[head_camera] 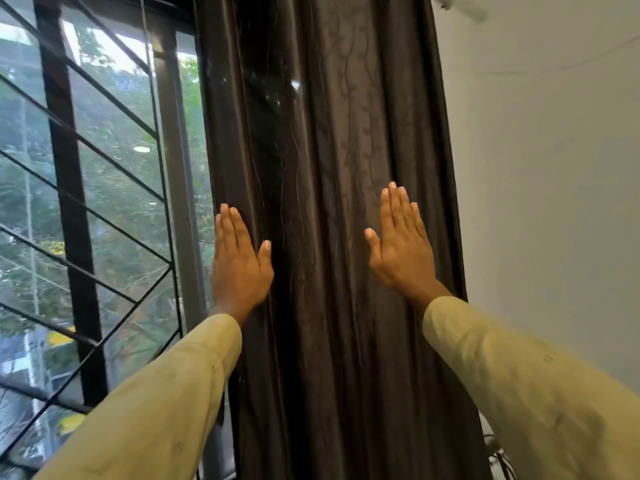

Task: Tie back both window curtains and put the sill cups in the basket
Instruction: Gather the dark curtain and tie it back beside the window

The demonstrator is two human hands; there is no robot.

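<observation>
A dark brown curtain point(322, 168) hangs gathered in long folds between the window and the wall. My left hand point(239, 261) lies flat against its left edge, fingers straight and pointing up. My right hand point(401, 244) lies flat on its right side, a little higher, fingers also straight. Neither hand grips the fabric. No tie-back, cups or basket are in view.
The window point(114, 188) with black diagonal grille bars point(69, 188) and a grey frame fills the left; trees show outside. A white wall point(547, 168) stands right of the curtain, with dark cables point(498, 455) low beside it.
</observation>
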